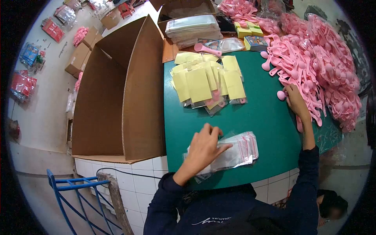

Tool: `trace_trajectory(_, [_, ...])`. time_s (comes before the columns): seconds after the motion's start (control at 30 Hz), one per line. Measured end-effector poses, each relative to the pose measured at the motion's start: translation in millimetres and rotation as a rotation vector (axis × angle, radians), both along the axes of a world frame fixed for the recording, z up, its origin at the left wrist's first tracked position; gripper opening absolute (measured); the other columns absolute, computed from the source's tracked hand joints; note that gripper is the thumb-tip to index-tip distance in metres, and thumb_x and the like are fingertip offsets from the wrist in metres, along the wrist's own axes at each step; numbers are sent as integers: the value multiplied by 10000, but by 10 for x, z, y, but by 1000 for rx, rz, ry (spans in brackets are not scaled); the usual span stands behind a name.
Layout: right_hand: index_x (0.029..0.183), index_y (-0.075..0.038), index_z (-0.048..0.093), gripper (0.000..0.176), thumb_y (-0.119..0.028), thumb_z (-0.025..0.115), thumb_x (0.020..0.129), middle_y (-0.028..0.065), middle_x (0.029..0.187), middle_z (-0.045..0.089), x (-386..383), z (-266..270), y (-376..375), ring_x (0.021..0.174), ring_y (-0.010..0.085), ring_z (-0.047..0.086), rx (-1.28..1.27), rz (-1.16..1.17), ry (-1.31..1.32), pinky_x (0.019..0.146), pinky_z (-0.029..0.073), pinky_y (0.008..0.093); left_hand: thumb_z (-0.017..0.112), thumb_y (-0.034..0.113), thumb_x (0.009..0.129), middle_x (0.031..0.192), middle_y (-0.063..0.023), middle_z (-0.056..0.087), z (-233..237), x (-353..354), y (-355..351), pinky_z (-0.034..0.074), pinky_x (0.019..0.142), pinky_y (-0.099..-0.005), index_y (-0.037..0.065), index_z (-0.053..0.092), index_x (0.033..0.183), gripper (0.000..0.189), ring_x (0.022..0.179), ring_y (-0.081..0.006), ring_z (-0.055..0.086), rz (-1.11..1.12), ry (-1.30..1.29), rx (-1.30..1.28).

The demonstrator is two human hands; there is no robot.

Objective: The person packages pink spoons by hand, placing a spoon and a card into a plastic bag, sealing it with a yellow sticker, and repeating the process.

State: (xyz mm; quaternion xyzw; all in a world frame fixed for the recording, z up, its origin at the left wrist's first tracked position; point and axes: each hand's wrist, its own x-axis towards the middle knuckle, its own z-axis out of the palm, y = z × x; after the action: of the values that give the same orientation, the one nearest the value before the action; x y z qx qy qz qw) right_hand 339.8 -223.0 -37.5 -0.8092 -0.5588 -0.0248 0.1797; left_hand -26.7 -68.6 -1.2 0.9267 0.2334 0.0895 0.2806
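My left hand (pixel 204 147) hovers over or rests on a stack of clear plastic bags (pixel 239 150) near the table's front edge; its thumb and fingers are apart. Further right, my right hand (pixel 294 100) reaches to the edge of a heap of pink plastic spoons (pixel 301 74). Its fingers close on a pink spoon (pixel 281 95), whose round bowl sticks out to the left while the handle is hidden by the hand. Beyond the bags lies a pile of packed clear bags with yellow cards (pixel 199 85), some showing pink spoons inside.
A tall open cardboard box (pixel 143 94) stands against the left side of the green table (pixel 266 117). At the back are stacked plastic bags (pixel 192 29), card bundles (pixel 254 42) and one pink spoon (pixel 207 49). A blue metal frame (pixel 78 182) stands lower left; a person (pixel 332 205) is lower right.
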Motion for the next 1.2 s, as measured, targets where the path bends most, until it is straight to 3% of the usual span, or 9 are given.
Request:
trace_trajectory(0.1, [914, -40, 494, 278, 16, 596, 661, 123, 913, 455, 109, 86, -36, 940, 311, 443, -86, 82, -4, 823, 383, 380, 690, 171, 766, 810, -126, 506, -187, 29, -50, 446, 670, -387, 39, 552, 879, 222, 762, -323, 547, -4, -48, -67])
trace_trajectory(0.2, [894, -57, 488, 257, -12, 588, 662, 110, 912, 441, 65, 267, 7, 948, 299, 412, -275, 124, 19, 819, 366, 380, 669, 141, 807, 828, -117, 572, -140, 59, 64, 482, 697, -338, 26, 506, 851, 205, 818, -263, 607, -110, -129, -265])
trace_trajectory(0.33, [857, -56, 465, 275, -63, 642, 647, 115, 822, 483, -58, 280, 54, 796, 316, 453, -118, 222, -7, 738, 368, 421, 633, 97, 843, 820, -116, 657, -336, 50, 163, 490, 674, -274, 33, 456, 883, 192, 764, -142, 638, -29, -301, -856])
trace_trajectory(0.43, [867, -29, 472, 222, -105, 644, 749, 113, 758, 515, -674, 652, 161, 698, 251, 517, -134, 173, 502, 634, 403, 354, 615, 71, 859, 863, -148, 686, -301, 53, 226, 505, 734, -259, 21, 411, 993, 249, 823, -135, 648, 14, -332, -1111])
trace_trajectory(0.47, [872, -24, 476, 210, -113, 640, 775, 114, 757, 523, -886, 735, 185, 679, 232, 530, -165, 163, 656, 613, 411, 337, 622, 73, 855, 863, -145, 686, -286, 49, 236, 505, 732, -258, 21, 412, 1008, 265, 824, -136, 648, 12, -337, -1115])
trace_trajectory(0.57, [908, -13, 505, 185, -126, 627, 827, 98, 737, 549, -1184, 728, 285, 643, 168, 537, -14, 581, 546, 601, 427, 300, 639, 80, 845, 861, -139, 687, -195, 54, 237, 503, 726, -255, 21, 416, 1051, 309, 824, -137, 648, 2, -338, -1125])
trace_trajectory(0.67, [942, -4, 523, 191, -102, 634, 821, 79, 739, 576, -1438, 899, 338, 619, 147, 542, -172, 339, 931, 601, 443, 284, 646, 83, 840, 862, -135, 687, -139, 53, 225, 501, 717, -251, 21, 424, 1088, 338, 819, -133, 647, 3, -326, -1131])
trace_trajectory(0.9, [971, 3, 549, 241, -89, 668, 783, 119, 877, 655, -1577, 970, 398, 837, 195, 658, -155, 444, 808, 741, 496, 286, 658, 100, 832, 858, -109, 686, -136, 52, 218, 488, 703, -232, 20, 482, 1121, 348, 796, -99, 629, -28, -303, -1100])
trace_trajectory(1.2, [921, 4, 591, 206, -88, 681, 760, 110, 857, 661, -1615, 1000, 496, 818, 176, 656, -112, 506, 820, 719, 496, 277, 644, 33, 824, 985, -122, 656, -117, 41, 204, 495, 789, -263, 0, 474, 1190, 404, 886, -126, 619, -103, -269, -1245])
